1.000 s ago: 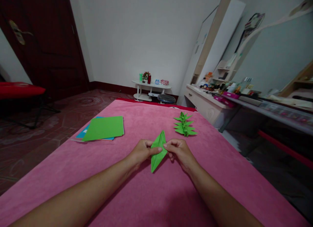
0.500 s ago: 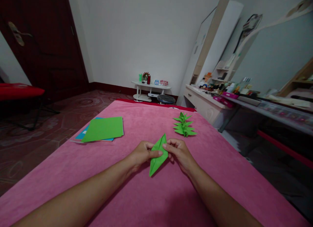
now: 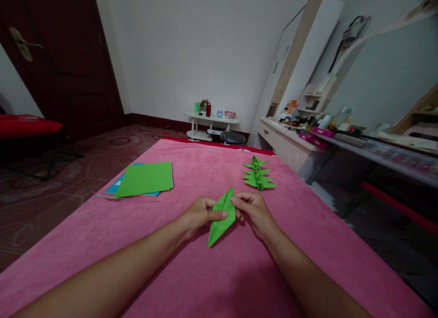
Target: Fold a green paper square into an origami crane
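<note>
A diamond-shaped piece of folded green paper (image 3: 221,225) is held over the pink cloth, tilted with its upper point to the right. My left hand (image 3: 201,214) pinches its left side, thumb on top and fingers beneath. At the upper right edge, the thumb and fingers of my right hand (image 3: 252,210) close on the same paper; the fingers behind it are partly hidden. Beyond my right hand lie several green origami cranes (image 3: 259,179) in a row. A stack of paper squares (image 3: 145,179), green on top with blue below, rests to the left.
The pink cloth (image 3: 205,163) covers the table under my hands. A white side table (image 3: 212,118) with small items stands by the far wall, a round dark stool (image 3: 232,137) next to it. On the right is a cluttered dressing table (image 3: 290,138); a red seat (image 3: 29,125) is at left.
My right thumb has slid slightly outward, from the face of the folded paper to its right edge. My left hand keeps its hold, and the view has shifted a little.
</note>
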`<state>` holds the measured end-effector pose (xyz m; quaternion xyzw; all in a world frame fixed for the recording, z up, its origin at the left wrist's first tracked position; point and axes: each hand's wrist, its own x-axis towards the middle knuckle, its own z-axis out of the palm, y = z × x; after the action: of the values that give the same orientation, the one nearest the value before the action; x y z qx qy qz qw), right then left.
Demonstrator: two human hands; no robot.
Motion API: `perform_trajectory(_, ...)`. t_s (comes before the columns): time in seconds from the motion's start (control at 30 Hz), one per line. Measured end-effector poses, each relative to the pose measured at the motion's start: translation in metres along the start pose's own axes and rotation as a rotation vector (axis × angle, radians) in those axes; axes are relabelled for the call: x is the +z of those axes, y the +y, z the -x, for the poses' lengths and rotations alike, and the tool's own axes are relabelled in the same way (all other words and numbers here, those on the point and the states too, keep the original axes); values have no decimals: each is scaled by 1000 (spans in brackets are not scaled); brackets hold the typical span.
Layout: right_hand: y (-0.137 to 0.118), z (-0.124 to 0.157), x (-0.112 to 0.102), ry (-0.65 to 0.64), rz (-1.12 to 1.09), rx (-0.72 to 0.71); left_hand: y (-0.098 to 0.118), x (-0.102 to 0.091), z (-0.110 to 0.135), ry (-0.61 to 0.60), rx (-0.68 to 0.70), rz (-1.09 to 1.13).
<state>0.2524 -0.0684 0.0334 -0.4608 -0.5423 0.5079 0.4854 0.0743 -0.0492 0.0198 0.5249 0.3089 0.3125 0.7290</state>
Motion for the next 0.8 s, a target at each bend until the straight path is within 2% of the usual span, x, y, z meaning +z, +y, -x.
perform_trajectory(0.23, 5, 4, 10, 211, 79, -151, 0, 11, 2, 44, 12, 56)
perform_trajectory(0.43, 3, 6, 16, 228, 91, -134, 0, 14, 4, 44, -21, 78)
perform_trajectory(0.6, 7, 5, 15, 330, 84, -181, 1, 19, 4, 47, 8, 77)
perform_trajectory(0.67, 9, 4, 15, 293, 51, -130, 1, 19, 3, 67, 32, 56)
perform_trajectory(0.8, 6, 3, 19, 116, -22, -101, -1, 17, 1, 135, 122, -106)
